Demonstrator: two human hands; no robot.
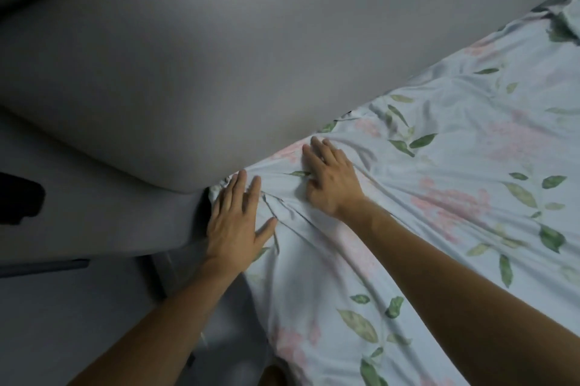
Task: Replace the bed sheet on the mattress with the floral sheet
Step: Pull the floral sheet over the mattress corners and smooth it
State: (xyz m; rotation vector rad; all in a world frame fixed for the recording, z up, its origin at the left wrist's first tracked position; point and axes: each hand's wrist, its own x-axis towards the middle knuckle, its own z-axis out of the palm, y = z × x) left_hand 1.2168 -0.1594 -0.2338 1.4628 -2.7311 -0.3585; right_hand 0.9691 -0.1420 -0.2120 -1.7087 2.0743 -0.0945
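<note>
Floral sheet: pale blue cloth printed with pink blossoms and green leaves, spread over the mattress on the right side of the scene, from the near edge to the far right corner; it is wrinkled, with folds gathering toward the bed's left corner where both hands are.
Left hand: lies flat on the gathered corner of the sheet, fingers straight and slightly spread, thumb out to the right; it presses on the cloth and grips nothing.
Right hand: rests palm down on the sheet just right of and beyond the left hand, fingers extended toward the headboard edge, thumb tucked against a fold; it presses on the fabric and does not clasp it.
Headboard: a wide grey padded panel filling the far and left part of the scene, its lower edge meeting the sheet just beyond the fingertips.
Grey surface: lies left of the bed, below the headboard.
Dark object: at the left edge, too dim to identify.
</note>
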